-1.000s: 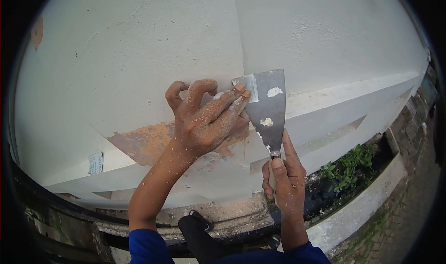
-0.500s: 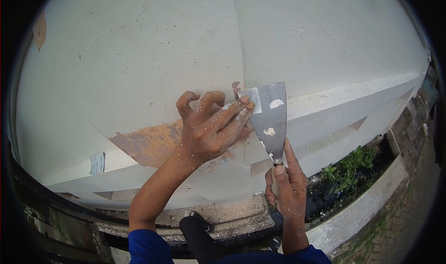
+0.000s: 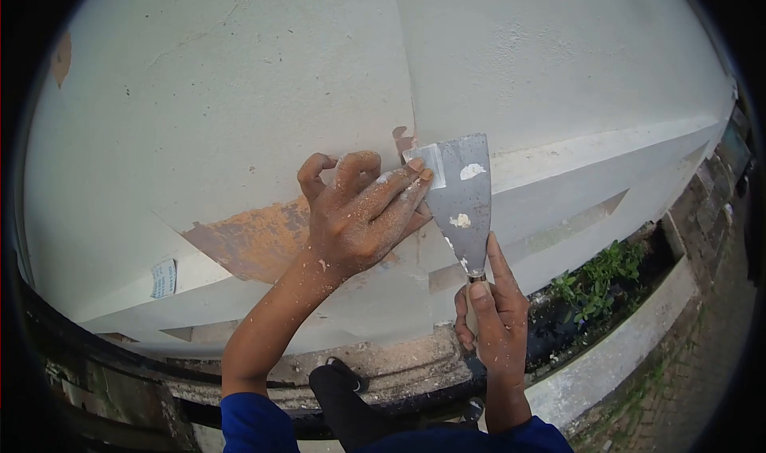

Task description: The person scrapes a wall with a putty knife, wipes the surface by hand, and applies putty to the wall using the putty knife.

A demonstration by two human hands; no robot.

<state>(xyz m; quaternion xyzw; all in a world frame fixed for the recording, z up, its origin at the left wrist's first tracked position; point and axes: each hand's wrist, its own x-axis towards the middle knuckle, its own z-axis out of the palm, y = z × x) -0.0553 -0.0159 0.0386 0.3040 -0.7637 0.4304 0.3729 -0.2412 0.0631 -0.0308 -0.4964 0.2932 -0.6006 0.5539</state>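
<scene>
Head view: right hand point(image 3: 499, 325) closed tight on handle of grey trapezoid steel scraper point(image 3: 464, 194), index finger straight along shank. Left hand point(image 3: 359, 218) half open, gripping nothing, two fingertips pressing blade corner at 10 o'clock flat against white painted wall point(image 3: 239, 86). Scraper at 3 o'clock of exposed orange-brown patch point(image 3: 251, 242). Likely hazards: sideways blade slip under uneven pressure, cutting fingertips; steep angle, gouging sound plaster.

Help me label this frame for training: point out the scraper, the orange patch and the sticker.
scraper point(image 3: 461, 190): head view, middle of the metal blade.
orange patch point(image 3: 254, 242): head view, its wide left part.
sticker point(image 3: 163, 278): head view, middle of the paper.
</scene>
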